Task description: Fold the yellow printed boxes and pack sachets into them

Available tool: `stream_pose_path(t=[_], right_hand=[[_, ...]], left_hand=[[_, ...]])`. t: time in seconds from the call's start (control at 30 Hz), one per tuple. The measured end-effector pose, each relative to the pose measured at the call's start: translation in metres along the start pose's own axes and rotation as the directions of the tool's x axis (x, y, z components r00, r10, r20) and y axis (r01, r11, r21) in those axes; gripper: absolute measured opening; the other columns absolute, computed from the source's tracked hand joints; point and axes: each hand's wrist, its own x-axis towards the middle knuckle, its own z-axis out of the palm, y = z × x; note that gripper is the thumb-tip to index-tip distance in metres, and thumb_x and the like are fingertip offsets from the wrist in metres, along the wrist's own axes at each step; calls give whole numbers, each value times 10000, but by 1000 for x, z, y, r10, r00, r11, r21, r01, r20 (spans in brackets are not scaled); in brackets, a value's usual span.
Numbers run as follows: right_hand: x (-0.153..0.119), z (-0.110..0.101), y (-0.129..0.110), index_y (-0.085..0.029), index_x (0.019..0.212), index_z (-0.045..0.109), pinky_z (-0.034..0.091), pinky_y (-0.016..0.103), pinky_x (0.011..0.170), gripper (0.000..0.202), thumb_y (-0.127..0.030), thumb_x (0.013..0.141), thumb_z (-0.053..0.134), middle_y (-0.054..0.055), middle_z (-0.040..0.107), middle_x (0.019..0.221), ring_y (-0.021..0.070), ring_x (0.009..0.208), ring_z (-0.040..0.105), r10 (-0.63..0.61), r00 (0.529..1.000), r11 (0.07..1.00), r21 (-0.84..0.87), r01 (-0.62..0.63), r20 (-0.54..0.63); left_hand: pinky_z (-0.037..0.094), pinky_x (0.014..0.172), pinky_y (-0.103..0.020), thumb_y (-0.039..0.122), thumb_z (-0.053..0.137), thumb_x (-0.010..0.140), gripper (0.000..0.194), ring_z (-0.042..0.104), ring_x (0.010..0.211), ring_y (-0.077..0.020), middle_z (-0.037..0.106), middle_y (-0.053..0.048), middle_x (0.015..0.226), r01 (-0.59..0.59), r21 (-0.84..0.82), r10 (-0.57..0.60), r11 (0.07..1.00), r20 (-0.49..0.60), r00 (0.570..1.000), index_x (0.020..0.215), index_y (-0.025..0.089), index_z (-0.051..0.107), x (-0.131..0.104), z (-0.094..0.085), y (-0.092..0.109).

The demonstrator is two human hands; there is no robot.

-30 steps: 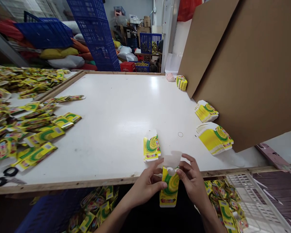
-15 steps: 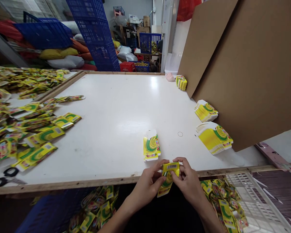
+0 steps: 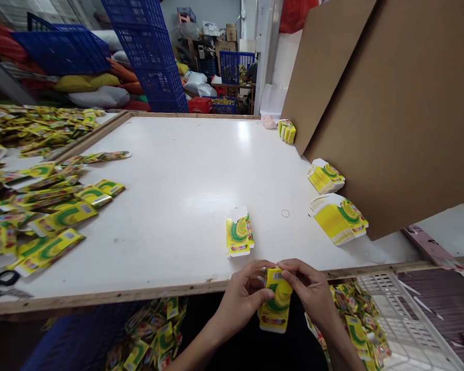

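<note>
Between my hands, just in front of the table's near edge, is a small yellow-and-green printed carton [image 3: 276,306] with a barcode at its upper end. My left hand [image 3: 244,293] grips its left side, thumb on the front. The fingers of my right hand [image 3: 305,283] pinch its top right corner by the barcode. Whether that top end is fully closed I cannot tell. Just beyond my hands, a few unfolded cartons [image 3: 239,234] lie on the white table [image 3: 185,206]. To their right stand two stacks of flat cartons, a nearer stack [image 3: 338,219] and a farther stack [image 3: 325,176].
Folded cartons [image 3: 64,216] heap up at the left beside black scissors [image 3: 5,281]. Large cardboard sheets [image 3: 394,113] lean along the right. Below the table edge, cartons fill a white basket [image 3: 406,319] and a blue crate [image 3: 85,335]. Blue crates [image 3: 147,56] are stacked behind.
The carton has swung more upright and sits slightly lower and further right, its front now facing me. My right fingers have shifted to its top corner. The view has moved slightly.
</note>
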Motion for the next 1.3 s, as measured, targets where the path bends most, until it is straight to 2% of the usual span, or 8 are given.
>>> stream_pose_path(t=[0.4, 0.57, 0.63, 0.77, 0.9, 1.03, 1.13, 1.3], right_hand=[[-9, -14, 5, -312, 1136, 716, 525, 383, 902, 289, -330, 854, 654, 53, 717, 1138, 256, 1069, 638, -71, 996, 993, -89, 75, 49], [-14, -22, 7, -259, 1071, 748, 547, 273, 557, 296, -388, 808, 702, 72, 753, 953, 195, 712, 667, 60, 998, 997, 46, -60, 1], [-15, -23, 5, -252, 1004, 767, 550, 276, 577, 259, -369, 777, 733, 64, 756, 920, 195, 718, 666, 50, 999, 997, 53, -49, -17], [-18, -22, -2, -264, 955, 776, 555, 351, 787, 192, -327, 783, 720, 51, 757, 954, 233, 901, 678, 1, 998, 1000, 14, 0, -70], [-25, -47, -8, -256, 957, 766, 536, 343, 769, 172, -297, 820, 672, 41, 747, 917, 225, 879, 680, 8, 1000, 995, -95, -9, -13], [-47, -104, -7, -272, 949, 771, 490, 395, 798, 184, -323, 823, 647, 62, 722, 962, 256, 894, 654, 86, 992, 843, -524, -120, -88], [-63, -132, -3, -276, 1011, 758, 437, 444, 878, 249, -380, 815, 645, 85, 696, 1027, 290, 975, 616, 51, 970, 734, -650, -199, -239], [-57, -120, -5, -258, 1057, 720, 458, 330, 724, 254, -373, 877, 583, 43, 715, 1005, 223, 851, 635, 109, 979, 815, -548, -188, -174]], left_hand=[[509, 679, -285, 247, 773, 728, 456, 678, 741, -179, 718, -76, 965, 36, -135, -35, 990, 9, 999, 1145, 203, 594, 5, 10, 2], [524, 693, -276, 237, 769, 735, 445, 689, 764, -176, 729, -75, 957, 75, -168, -58, 983, 101, 993, 1144, 202, 597, 7, 8, 11], [529, 704, -278, 230, 770, 732, 444, 691, 769, -178, 732, -71, 954, 83, -163, -64, 983, 120, 991, 1138, 203, 594, 8, 9, 14], [539, 735, -290, 221, 738, 763, 403, 697, 828, -198, 731, -56, 978, 72, -103, -62, 992, 95, 994, 1131, 222, 573, 9, 20, 9], [546, 859, -370, 256, 666, 827, 382, 682, 995, -252, 700, -77, 1136, 11, 180, -30, 984, 98, 995, 1193, 241, 559, 12, 29, 2], [328, 1138, -465, 307, 675, 815, 524, 457, 1325, -304, 541, -87, 1395, -210, 743, 258, 636, 52, 965, 1313, 255, 521, 27, 6, 7], [249, 1166, -520, 330, 680, 791, 705, 233, 1441, -344, 307, -153, 1549, -148, 943, 312, 299, 50, 949, 1417, 171, 397, 43, -28, 10], [447, 1025, -501, 329, 510, 894, 414, 519, 1267, -354, 517, -156, 1414, -81, 993, 167, 82, 67, 984, 1249, 132, 592, 58, -70, 11]])
